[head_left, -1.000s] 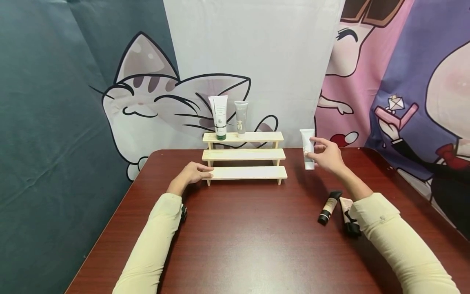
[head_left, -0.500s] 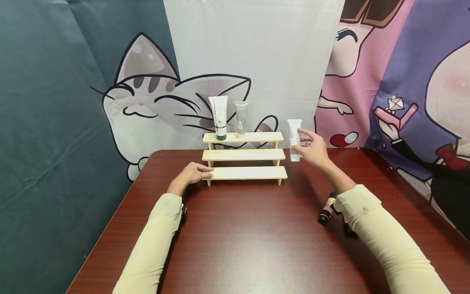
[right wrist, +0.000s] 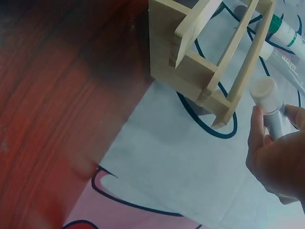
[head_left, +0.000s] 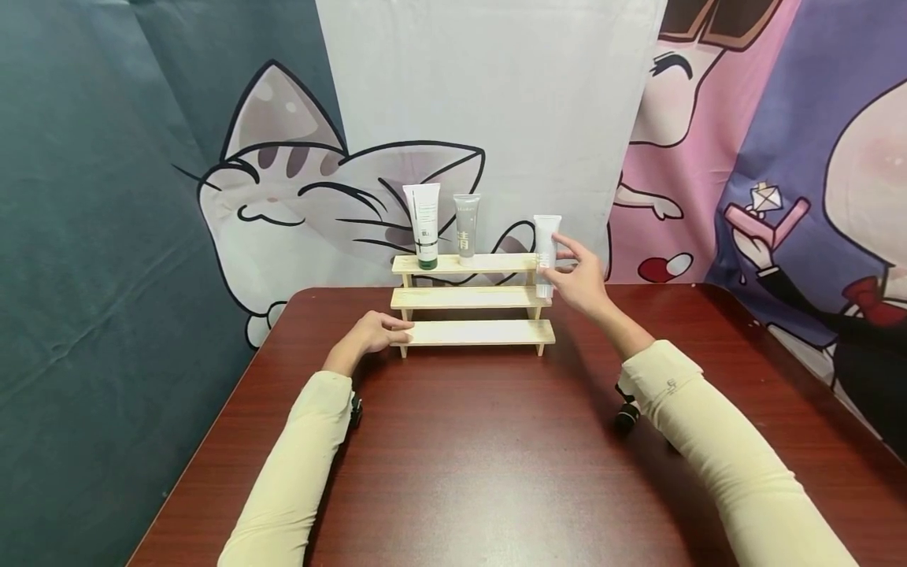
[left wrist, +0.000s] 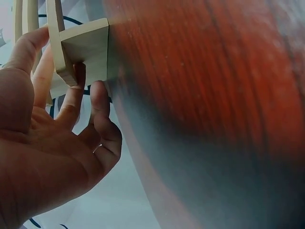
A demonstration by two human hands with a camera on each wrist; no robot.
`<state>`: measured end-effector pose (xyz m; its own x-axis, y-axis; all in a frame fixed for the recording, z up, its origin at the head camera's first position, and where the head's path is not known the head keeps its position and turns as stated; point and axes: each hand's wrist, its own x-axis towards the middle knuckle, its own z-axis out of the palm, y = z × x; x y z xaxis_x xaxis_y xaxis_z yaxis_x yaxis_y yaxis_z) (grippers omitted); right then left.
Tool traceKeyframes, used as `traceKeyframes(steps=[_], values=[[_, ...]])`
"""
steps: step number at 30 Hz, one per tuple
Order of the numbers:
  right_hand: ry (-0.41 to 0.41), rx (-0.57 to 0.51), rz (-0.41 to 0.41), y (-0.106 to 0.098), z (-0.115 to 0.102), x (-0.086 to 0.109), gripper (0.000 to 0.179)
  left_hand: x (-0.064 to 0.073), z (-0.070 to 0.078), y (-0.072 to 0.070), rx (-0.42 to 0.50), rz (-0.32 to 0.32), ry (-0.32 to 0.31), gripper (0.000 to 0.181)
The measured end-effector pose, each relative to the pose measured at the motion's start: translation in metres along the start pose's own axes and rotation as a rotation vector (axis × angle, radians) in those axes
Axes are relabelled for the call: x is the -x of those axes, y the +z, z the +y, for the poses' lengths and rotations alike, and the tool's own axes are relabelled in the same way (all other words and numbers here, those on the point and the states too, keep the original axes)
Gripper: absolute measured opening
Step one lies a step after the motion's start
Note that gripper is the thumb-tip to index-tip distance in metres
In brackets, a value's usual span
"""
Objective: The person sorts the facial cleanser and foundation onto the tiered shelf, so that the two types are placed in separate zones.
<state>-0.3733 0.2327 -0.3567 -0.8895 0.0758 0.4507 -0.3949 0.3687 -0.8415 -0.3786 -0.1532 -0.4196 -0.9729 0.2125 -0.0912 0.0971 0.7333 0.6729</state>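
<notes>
A three-tier wooden display stand (head_left: 475, 334) stands toward the back of the table. My left hand (head_left: 364, 335) grips the left end of its lowest shelf, thumb above and fingers around the end piece (left wrist: 88, 45) in the left wrist view. My right hand (head_left: 584, 285) pinches a white squeeze tube (head_left: 546, 232), held upright with its cap down. The tube overlaps the right end of the top shelf in the head view. In the right wrist view its pale cap (right wrist: 264, 90) is near the top shelf's end. On that shelf stand a white tube with a green cap (head_left: 425, 224) and a grey translucent tube (head_left: 466, 224).
A black-capped tube (head_left: 627, 417) lies on the dark red table (head_left: 460, 465), mostly hidden by my right sleeve (head_left: 680, 394). A printed cloth backdrop (head_left: 538, 94) hangs behind the table, with a cat figure at the left.
My right hand has carried the white tube left and upward, from beside the stand to the top shelf's right end. My right sleeve now covers more of the table tubes. The left hand stays put.
</notes>
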Motion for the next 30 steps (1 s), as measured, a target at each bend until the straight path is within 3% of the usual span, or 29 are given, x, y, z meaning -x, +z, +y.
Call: traceKeyframes(steps=[8, 15, 30], values=[[-0.003, -0.022, 0.041, 0.015, -0.002, -0.011, 0.068, 0.0, 0.0, 0.0, -0.012, -0.001, -0.012, 0.035], [-0.021, 0.032, 0.104, 0.028, -0.007, -0.018, 0.066, 0.0, 0.0, 0.0, -0.009, -0.006, -0.01, 0.035], [0.009, -0.002, 0.135, 0.05, -0.009, -0.029, 0.067, 0.0, -0.001, 0.003, -0.004, 0.0, -0.015, 0.034]])
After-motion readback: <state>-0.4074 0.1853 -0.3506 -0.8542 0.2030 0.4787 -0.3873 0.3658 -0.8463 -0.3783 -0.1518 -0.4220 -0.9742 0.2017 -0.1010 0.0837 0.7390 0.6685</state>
